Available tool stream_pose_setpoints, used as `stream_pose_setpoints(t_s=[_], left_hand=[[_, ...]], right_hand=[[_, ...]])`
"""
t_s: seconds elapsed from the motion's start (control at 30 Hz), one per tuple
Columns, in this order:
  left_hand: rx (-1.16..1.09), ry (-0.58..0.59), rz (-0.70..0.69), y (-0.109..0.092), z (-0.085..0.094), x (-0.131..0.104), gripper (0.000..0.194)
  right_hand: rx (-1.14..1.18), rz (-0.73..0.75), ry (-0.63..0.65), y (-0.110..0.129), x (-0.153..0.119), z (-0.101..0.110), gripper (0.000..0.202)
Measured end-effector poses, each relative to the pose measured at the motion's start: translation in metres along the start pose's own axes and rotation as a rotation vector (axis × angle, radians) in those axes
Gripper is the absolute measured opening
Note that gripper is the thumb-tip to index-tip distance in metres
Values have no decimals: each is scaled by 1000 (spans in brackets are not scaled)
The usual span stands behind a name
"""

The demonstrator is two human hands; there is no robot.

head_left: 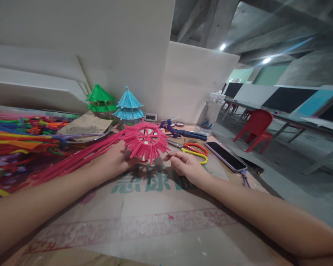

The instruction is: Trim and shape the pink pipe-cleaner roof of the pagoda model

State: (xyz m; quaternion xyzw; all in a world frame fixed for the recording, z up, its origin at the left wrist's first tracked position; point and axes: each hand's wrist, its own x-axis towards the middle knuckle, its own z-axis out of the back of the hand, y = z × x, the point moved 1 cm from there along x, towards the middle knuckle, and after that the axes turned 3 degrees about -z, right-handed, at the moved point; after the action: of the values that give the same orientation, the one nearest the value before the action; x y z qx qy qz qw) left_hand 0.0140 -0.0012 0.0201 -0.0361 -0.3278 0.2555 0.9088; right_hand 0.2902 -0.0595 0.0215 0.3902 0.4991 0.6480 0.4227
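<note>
Head view: left hand (117,157), fingers partly hidden, grips a pink pipe-cleaner wheel (150,149); right hand (186,165) pinches a thin strand (168,153) near scissors (185,146).

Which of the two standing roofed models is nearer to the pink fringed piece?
The light-blue model, just beyond the pink fringed piece; the green model stands farther to the left.

Light: dim, greyish | Source: two small white ceiling lamps (266,60), upper right, with blue flare streak (299,44) | Shadow: soft, dark, beneath pink spiky fuzzy-stem wheel (147,139) | Focus: soft overall, left-edge heap of multicoloured fuzzy stems (13,142) smeared | Edges: wide-angle stretching
</note>
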Motion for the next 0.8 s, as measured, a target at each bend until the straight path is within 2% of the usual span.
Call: stream_pose_setpoints(t_s=[0.4,0.63,0.8], left_hand=[[10,2,38,3,-2,-2,42],[35,4,18,1,-1,-2,36],[33,-4,42,4,-2,-3,42]], right_hand=[[6,17,-10,-2,1,1,54],[-32,30,-15,-5,2,2,54],[-7,36,-4,-3,1,2,54]])
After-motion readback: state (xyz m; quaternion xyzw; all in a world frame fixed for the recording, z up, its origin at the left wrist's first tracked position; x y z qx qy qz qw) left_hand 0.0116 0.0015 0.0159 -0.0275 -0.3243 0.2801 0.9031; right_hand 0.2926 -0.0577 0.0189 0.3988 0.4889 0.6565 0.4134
